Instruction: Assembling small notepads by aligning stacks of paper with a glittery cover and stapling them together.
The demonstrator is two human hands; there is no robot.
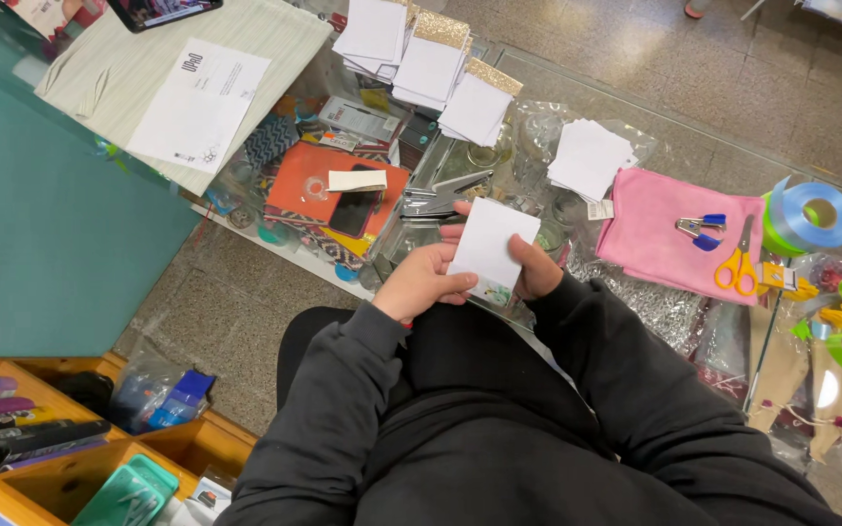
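Hidden/unclear: right hand [536, 271] mostly covered by the white card [490, 245], only the fingers curling round its right edge show. Card's far side can't be read; a small coloured patch at its near corner is too small to make out. Items under the glass countertop [635, 136] are blurred by reflections. Top corners of the view are cut off.

Card location: centre of view, held over the near edge of the counter, above the person's lap, between both hands.

Fingers: left hand [425, 282] pinches the card's left edge, thumb on top, other fingers bunched underneath. Right hand fingers pressed together, wrapped on the right edge, index tip poking up at the far edge.

Surface/room: glass counter with stock visible below, speckled stone floor, teal wall panel at left, wooden shelf [70, 429] with compartments near left.

Counts:
- 3 stacks of white cards with gold glitter strips [431, 58], far centre
- 1 loose pile of plain white cards [589, 156]
- 1 pink cloth [650, 229], right
- 1 yellow-handled scissors [738, 263] on the cloth
- 1 small blue stapler [700, 230] on the cloth
- 1 blue ribbon roll [816, 209], far right
- 1 metal stapler [445, 193] just beyond the card
- 1 phone [355, 209] on an orange folder
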